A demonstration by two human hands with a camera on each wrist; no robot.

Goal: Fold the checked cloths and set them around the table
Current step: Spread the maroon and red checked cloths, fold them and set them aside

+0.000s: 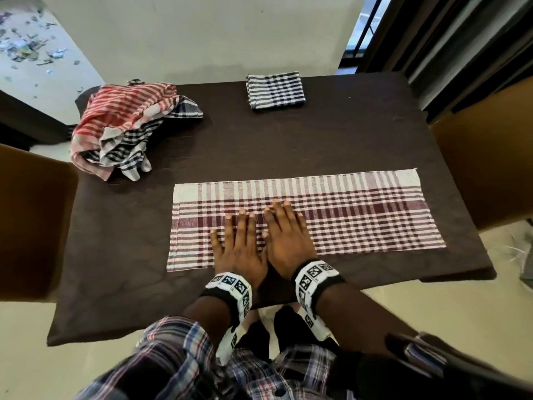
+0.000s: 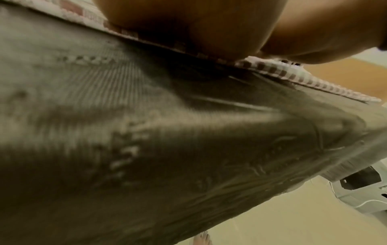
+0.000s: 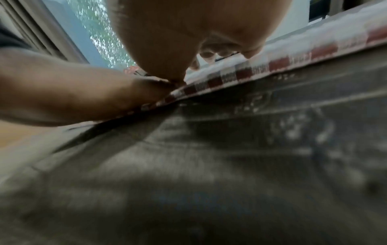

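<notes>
A maroon-and-white checked cloth [image 1: 360,215] lies as a long flat strip across the near half of the table [image 1: 288,140]. My left hand [image 1: 240,241] and right hand [image 1: 285,229] press flat on its middle, side by side, fingers straight and touching the fabric. The left wrist view shows the cloth's near edge [image 2: 293,76] under my palm; the right wrist view shows the same cloth edge [image 3: 280,64] with the right hand [image 3: 188,33] above it. A folded black-and-white checked cloth [image 1: 275,90] sits at the table's far edge. A heap of unfolded red and black checked cloths [image 1: 127,125] lies at the far left.
The table wears a dark brown cover. Brown chairs stand at the left [image 1: 28,223] and right [image 1: 490,157]. A wall runs behind the table and dark curtains [image 1: 450,39] hang at the back right.
</notes>
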